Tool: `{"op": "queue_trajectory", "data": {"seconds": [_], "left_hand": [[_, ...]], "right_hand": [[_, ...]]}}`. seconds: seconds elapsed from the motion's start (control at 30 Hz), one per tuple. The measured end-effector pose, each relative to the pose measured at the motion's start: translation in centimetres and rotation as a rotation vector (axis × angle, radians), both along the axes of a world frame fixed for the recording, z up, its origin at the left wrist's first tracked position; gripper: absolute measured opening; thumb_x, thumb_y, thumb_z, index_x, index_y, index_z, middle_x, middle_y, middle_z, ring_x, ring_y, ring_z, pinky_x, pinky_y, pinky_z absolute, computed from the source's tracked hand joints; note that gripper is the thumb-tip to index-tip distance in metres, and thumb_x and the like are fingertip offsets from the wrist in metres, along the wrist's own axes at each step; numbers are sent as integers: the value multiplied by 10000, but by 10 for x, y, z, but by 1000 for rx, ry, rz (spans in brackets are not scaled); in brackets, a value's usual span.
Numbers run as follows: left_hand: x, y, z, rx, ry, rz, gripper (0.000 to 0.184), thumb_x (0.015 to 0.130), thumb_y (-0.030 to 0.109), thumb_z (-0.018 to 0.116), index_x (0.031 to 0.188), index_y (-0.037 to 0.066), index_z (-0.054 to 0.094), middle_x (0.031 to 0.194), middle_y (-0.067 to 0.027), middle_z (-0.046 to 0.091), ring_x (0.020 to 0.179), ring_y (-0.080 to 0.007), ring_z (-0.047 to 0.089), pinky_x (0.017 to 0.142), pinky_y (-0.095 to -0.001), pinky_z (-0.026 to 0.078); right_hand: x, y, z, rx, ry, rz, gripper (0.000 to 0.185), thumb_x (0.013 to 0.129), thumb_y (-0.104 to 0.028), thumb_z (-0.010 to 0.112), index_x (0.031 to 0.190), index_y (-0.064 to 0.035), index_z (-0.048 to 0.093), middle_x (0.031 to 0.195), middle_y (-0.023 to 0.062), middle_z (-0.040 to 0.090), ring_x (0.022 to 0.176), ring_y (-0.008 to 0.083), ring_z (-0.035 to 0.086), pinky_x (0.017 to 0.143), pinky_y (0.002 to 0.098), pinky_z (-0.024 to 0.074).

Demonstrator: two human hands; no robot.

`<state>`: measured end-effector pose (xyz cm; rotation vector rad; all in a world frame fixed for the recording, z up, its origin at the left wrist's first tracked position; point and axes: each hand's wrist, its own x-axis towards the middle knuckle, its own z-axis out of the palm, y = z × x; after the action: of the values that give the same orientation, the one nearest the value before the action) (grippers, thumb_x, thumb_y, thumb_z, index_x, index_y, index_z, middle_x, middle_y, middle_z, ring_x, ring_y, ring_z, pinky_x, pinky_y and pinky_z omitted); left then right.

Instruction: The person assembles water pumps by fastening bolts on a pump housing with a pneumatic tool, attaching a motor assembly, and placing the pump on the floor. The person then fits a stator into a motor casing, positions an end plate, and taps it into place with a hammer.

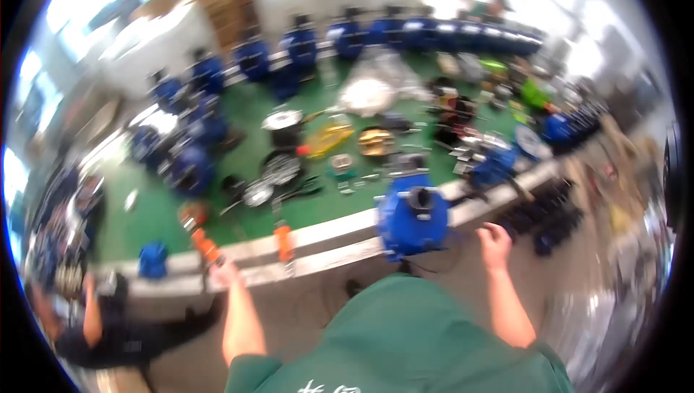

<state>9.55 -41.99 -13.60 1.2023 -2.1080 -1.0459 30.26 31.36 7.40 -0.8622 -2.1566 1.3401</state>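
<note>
My left hand [225, 273] is closed around the handle of an orange tool [205, 245] at the front edge of the green bench. On the right, my right hand [495, 242] is raised beside the bench, its fingers loosely bent and apart, with nothing visible in it. Between my hands, a blue round housing [413, 221] with a dark shaft sits at the bench edge, nearer to my right hand. A second orange-handled tool [284, 244] lies to the right of my left hand. The picture is blurred.
Blue units line the far edge of the green bench [246, 114]. A clear bag [376, 86], a yellow item [330, 137], a copper-coloured ring [377, 141] and metal parts lie on it. A co-worker in dark clothes [123, 339] is at the lower left. Dark parts [553, 212] stand at right.
</note>
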Motion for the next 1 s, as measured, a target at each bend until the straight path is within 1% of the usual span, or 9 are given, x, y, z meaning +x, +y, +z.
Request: {"op": "queue_trajectory", "data": {"seconds": [0.03, 0.1, 0.17, 0.23, 0.3, 0.4, 0.6, 0.77, 1.0], "left_hand": [[-9, -41, -76, -282, 171, -4, 209, 750, 195, 789, 887, 59, 709, 880, -116, 710, 785, -252, 660, 678, -423, 534], [-32, 11, -53, -351, 183, -116, 220, 757, 194, 785, 907, 54, 706, 898, -118, 709, 796, -250, 661, 686, -419, 535], [-52, 114, -8, -321, 326, -341, 231, 764, 193, 781, 926, 49, 703, 915, -121, 708, 808, -248, 662, 693, -415, 536], [-53, 230, 35, -224, 441, -600, 242, 771, 192, 777, 946, 43, 699, 933, -124, 706, 819, -247, 663, 700, -412, 537], [-41, 317, 63, -107, 465, -844, 253, 778, 190, 772, 965, 38, 696, 951, -126, 705, 830, -245, 664, 708, -408, 539], [-18, 390, 86, 47, 374, -1097, 270, 789, 188, 766, 994, 30, 691, 978, -130, 703, 847, -243, 665, 719, -402, 541], [0, 434, 102, 171, 244, -1267, 306, 809, 185, 754, 1053, 15, 681, 1031, -138, 700, 882, -238, 668, 741, -391, 544], [0, 438, 104, 215, 196, -1296, 336, 827, 182, 743, 1102, 1, 673, 1076, -145, 697, 910, -234, 671, 759, -381, 548], [-4, 426, 107, 260, 179, -1272, 379, 851, 177, 729, 1170, -17, 662, 1138, -154, 692, 950, -229, 674, 785, -368, 552]], "right_hand": [[3, -10, 9, 146, -69, -35, 253, 837, -107, 753, 1061, 6, 717, 945, 93, 727, 869, 171, 683, 820, 315, 556], [11, -18, 19, 276, -121, -73, 273, 810, -219, 796, 1020, -49, 756, 923, 94, 728, 833, 152, 677, 781, 317, 559], [19, -17, 11, 187, -101, -91, 277, 841, -263, 772, 1041, -72, 759, 954, 85, 737, 839, 146, 684, 778, 309, 558], [26, -13, 4, 32, -128, -66, 298, 868, -253, 750, 1098, -65, 736, 952, 93, 753, 864, 128, 692, 791, 296, 557], [29, -8, -14, 59, -44, -59, 271, 883, -201, 723, 1103, -43, 712, 937, 115, 753, 871, 161, 712, 801, 308, 556], [32, -9, -22, 83, -39, -55, 238, 875, -162, 710, 1070, -26, 701, 930, 135, 746, 868, 217, 725, 804, 324, 558], [56, 4, -56, 61, -143, -80, 247, 869, -171, 707, 1072, -29, 700, 963, 136, 745, 899, 230, 722, 817, 339, 558], [72, 11, -74, 33, -170, -110, 270, 865, -213, 698, 1075, -44, 705, 983, 147, 744, 921, 269, 723, 833, 368, 562], [76, 16, -76, -25, -259, -116, 253, 884, -185, 692, 1093, -42, 702, 1013, 130, 747, 963, 240, 719, 878, 349, 555]]}}
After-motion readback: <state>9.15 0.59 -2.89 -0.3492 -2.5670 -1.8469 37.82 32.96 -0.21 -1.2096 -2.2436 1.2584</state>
